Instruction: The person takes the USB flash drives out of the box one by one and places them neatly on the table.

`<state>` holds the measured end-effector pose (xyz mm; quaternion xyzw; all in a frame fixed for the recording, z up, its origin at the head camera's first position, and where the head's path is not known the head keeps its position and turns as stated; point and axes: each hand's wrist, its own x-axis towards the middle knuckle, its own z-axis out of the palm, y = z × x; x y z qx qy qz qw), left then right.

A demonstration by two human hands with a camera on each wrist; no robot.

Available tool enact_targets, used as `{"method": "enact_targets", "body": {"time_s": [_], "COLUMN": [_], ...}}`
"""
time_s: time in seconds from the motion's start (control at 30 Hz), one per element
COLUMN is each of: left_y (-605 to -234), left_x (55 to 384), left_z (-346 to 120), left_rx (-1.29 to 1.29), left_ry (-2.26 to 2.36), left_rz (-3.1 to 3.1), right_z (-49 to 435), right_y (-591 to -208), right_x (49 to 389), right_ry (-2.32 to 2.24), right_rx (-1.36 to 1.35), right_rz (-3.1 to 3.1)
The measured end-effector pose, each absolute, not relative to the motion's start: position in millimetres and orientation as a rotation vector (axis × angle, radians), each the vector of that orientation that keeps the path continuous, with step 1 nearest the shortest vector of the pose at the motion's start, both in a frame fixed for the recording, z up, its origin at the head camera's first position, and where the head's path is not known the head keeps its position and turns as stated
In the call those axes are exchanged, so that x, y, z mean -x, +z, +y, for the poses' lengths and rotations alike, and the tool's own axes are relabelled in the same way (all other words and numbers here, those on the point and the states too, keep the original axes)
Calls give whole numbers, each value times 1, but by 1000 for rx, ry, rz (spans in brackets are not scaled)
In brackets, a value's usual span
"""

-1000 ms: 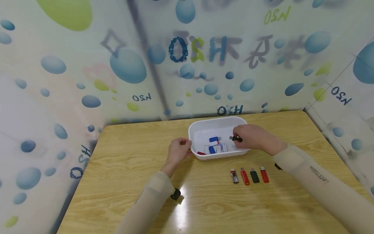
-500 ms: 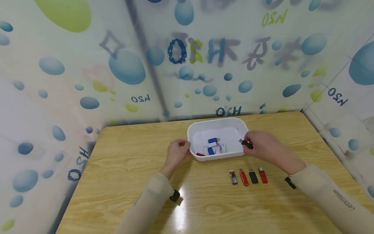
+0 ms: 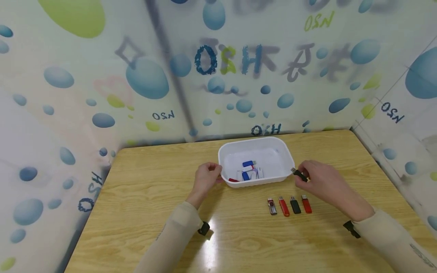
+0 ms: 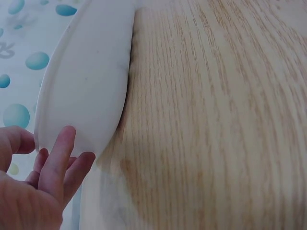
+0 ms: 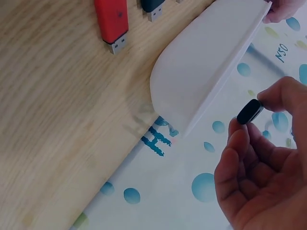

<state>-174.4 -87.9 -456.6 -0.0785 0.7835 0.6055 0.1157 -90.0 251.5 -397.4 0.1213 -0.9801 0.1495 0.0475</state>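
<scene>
My left hand (image 3: 206, 178) pinches the left end of a white plastic tray (image 3: 263, 184); in the left wrist view its thumb is at the rim and the fingers lie against the outer wall. Between thumb and fingertips my right hand (image 3: 321, 180) holds a black USB flash drive (image 3: 300, 175), metal plug toward the tray, just off the tray's right end and above the table. Inside the tray lie several more flash drives, among them a blue one (image 3: 248, 163) and a dark red one (image 3: 233, 180).
In front of the tray, several flash drives form a row on the wooden table (image 3: 153, 189): a silver-and-red swivel one (image 3: 272, 206), a red one (image 3: 284, 206), a black one (image 3: 295, 205) and another red one (image 3: 306, 204). A patterned wall (image 3: 191, 94) stands behind the table.
My right hand has carried the black flash drive from over the tray out past its right end. The left hand has stayed at the tray's rim.
</scene>
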Motion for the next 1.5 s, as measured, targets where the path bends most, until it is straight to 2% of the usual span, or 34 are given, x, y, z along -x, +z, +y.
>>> {"method": "enact_targets", "body": {"time_s": [0.5, 1.0, 1.5], "left_y": [-458, -459, -460], "left_x": [176, 174, 173], "left_z": [-88, -89, -89], "left_rx": [231, 229, 199], "left_ry": [1797, 1820, 1845], "left_rz": [2283, 2268, 2252], "right_z": [268, 283, 284], "right_y": [-408, -434, -449], "right_x": [67, 42, 35], "right_ry": [551, 607, 612], "right_rx": [-76, 26, 120], "right_rz": [-3064, -3123, -3185]}}
